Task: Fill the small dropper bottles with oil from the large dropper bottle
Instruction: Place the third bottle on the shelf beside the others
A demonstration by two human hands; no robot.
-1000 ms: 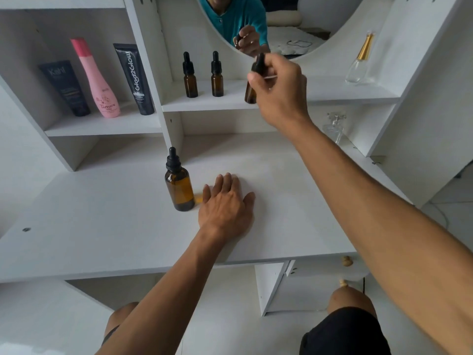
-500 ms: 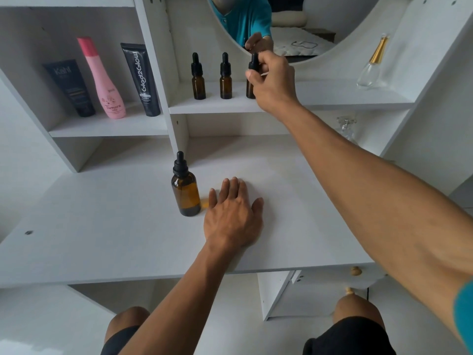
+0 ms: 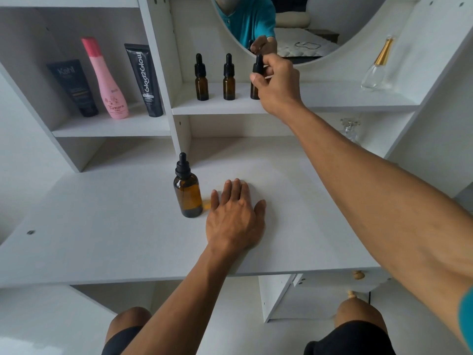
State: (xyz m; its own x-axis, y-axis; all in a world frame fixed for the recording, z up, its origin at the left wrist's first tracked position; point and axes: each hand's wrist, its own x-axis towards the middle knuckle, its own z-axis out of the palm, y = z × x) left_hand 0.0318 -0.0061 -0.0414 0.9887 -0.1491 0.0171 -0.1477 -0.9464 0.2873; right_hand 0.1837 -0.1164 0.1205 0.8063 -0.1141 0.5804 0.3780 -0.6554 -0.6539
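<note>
My right hand [image 3: 275, 84] pinched the cap of small bottle 3 [image 3: 256, 79], standing on the shelf [image 3: 332, 103] in the upper middle. I needed to let go slowly, so it stayed up. My left hand [image 3: 234, 219] lay flat by the big bottle [image 3: 188, 193], holding nothing.

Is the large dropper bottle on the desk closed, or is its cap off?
Closed. The large dropper bottle stands upright with its black dropper cap seated on the neck; neither hand touches it.
</note>
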